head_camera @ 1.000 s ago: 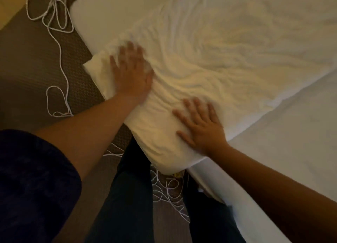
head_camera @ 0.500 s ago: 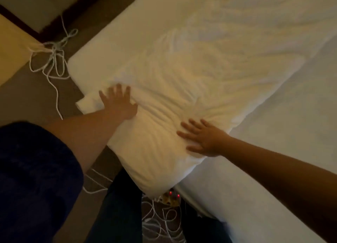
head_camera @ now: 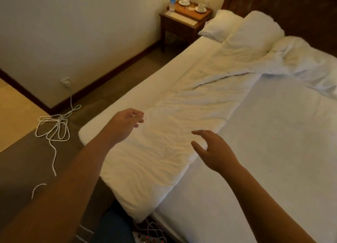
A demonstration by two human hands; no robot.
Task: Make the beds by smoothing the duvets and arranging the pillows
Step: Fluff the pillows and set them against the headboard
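Observation:
A white wrinkled duvet [head_camera: 182, 133] lies as a long folded strip along the left side of the bed [head_camera: 273, 142], its foot end overhanging the corner near me. My left hand [head_camera: 125, 122] hovers above the duvet's left edge, fingers loosely curled, holding nothing. My right hand [head_camera: 213, 149] floats over the duvet's right edge with fingers spread and relaxed. At the head of the bed sit two white pillows: one [head_camera: 218, 25] by the nightstand, another [head_camera: 255, 29] propped beside it. More bunched duvet [head_camera: 300, 60] lies at the far right.
A wooden nightstand [head_camera: 184, 22] with a water bottle [head_camera: 172, 1] and cups stands at the head. A white cable [head_camera: 54, 126] runs from a wall socket [head_camera: 66, 81] and coils on the carpet. More cables and a power strip [head_camera: 151, 237] lie by my legs.
Both hands have lifted off the duvet, where they were pressing flat before. The view has tilted up, now showing the whole bed, pillows and nightstand.

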